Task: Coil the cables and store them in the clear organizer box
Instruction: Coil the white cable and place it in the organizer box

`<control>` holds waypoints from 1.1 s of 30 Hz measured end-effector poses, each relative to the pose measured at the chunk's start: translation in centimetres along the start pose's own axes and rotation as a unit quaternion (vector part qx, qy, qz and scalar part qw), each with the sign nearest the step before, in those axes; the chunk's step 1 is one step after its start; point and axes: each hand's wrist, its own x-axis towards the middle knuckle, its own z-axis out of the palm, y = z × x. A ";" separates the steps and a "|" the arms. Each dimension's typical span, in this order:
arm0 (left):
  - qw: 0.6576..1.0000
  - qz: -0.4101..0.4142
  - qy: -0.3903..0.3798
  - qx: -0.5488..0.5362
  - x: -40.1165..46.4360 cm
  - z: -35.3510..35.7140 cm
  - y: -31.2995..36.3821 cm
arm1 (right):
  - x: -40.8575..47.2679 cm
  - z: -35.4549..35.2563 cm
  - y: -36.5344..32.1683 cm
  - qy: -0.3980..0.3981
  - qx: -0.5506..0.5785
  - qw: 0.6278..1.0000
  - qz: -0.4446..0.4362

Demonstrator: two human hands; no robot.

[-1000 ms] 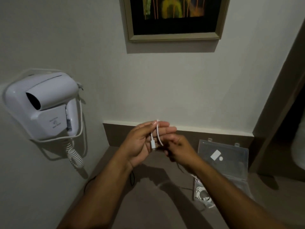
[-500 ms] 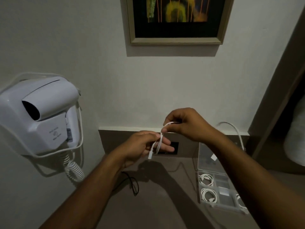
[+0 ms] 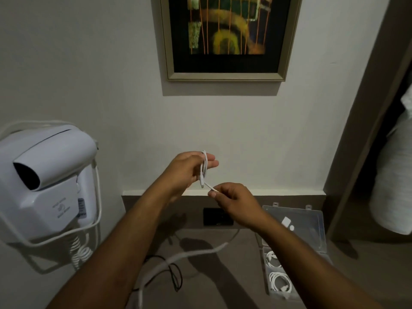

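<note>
Frame centre: left hand point(image 3: 187, 169) grasps white cable point(image 3: 204, 168) loops hanging vertically; right hand point(image 3: 234, 201), lower right, pinches its free run

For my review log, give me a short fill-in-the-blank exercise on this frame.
1. The white cable is looped around the ___ hand's fingers.
2. The right hand pinches the cable's ___ strand.
3. The clear organizer box has its lid ___.
4. The hair dryer hangs on the ___.

Missing words: left; loose; open; wall
</note>
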 end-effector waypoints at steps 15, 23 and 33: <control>0.957 -0.089 -0.275 -0.013 -1.5 1.6 -2.8 | 1.9 -7.5 -1.4 -0.019 0.036 0.998 -0.048; 0.950 -0.007 -0.210 -0.231 0.1 1.8 -0.4 | 0.4 -1.2 1.0 -0.017 0.171 0.982 0.084; 0.986 -0.055 -0.104 0.122 1.0 0.0 -2.1 | -0.4 -5.0 -1.5 -0.059 -0.242 0.967 -0.052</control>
